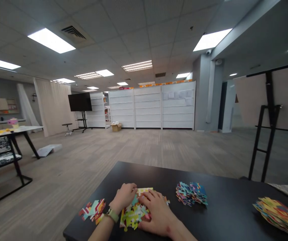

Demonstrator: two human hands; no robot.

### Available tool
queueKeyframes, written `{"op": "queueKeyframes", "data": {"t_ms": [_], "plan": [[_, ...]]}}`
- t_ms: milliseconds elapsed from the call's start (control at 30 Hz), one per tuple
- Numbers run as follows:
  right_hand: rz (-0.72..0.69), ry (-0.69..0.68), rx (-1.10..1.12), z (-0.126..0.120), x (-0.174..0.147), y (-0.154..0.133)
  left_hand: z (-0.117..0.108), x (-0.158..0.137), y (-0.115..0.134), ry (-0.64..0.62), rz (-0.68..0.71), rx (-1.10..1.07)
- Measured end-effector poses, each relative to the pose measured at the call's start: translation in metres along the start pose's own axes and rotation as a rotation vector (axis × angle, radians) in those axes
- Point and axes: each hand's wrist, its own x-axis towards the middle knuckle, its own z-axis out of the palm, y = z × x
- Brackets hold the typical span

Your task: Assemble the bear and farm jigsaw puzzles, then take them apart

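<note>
A heap of jigsaw pieces [132, 216], mostly green, yellow and light blue, lies on the black table between my hands. My left hand [124, 197], with a green-strapped watch [112, 214] on its wrist, rests at the heap's far left edge, fingers bent loosely toward the right. Across the heap's right side my right hand [156, 209] lies palm down, its fingers spread over the pieces. Part of the heap is hidden under both hands. Beside my left wrist is a smaller group of red, white and teal pieces [93, 210].
Blue-toned puzzle pieces [191, 193] sit in a pile right of my hands. Farther right is a stack of yellow and orange pieces [279, 214]. The black table [224, 204] ends at its left edge. A black stand [264, 144] rises behind it at the right.
</note>
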Motion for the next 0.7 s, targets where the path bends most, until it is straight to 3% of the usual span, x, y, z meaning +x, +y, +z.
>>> {"op": "queueKeyframes", "data": {"t_ms": [333, 600, 700], "plan": [[-0.023, 0.063, 0.085, -0.001, -0.004, 0.002, -0.013, 0.032, -0.003, -0.149, 0.026, -0.047], [-0.008, 0.109, 0.054, 0.010, 0.001, 0.006, -0.026, 0.045, -0.009, 0.018, 0.037, -0.286], [-0.021, 0.242, 0.053, 0.005, 0.003, 0.001, -0.015, 0.051, 0.001, 0.024, 0.055, -0.352]]}}
